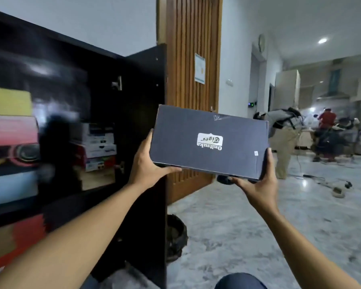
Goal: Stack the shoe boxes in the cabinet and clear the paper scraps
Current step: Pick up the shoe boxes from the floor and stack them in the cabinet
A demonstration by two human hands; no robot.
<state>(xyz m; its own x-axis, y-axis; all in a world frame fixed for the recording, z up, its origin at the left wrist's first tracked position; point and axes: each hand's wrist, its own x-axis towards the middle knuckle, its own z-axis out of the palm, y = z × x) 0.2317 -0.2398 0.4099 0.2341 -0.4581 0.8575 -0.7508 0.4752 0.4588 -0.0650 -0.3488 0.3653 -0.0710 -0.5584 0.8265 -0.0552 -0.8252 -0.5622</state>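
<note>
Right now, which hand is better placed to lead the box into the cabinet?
Left, probably: the left hand grips the shoe box at the end nearest the open cabinet, while the right hand holds the far end.

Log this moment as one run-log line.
phase: carrying | left hand: grips dark shoe box, left end | right hand: grips right end | box: held up beside open cabinet door | logo: upside down

The shoe box (208, 142) is up between the hands: left hand (148, 163) at its left end, right hand (258, 184) under its right corner. Cabinet (50, 49) to the left, stacked boxes (98, 147) inside it, its open door (144, 101) beside the box. Wall panel (192, 49) behind, bin (175, 236) on the floor (238, 236) below.
</note>
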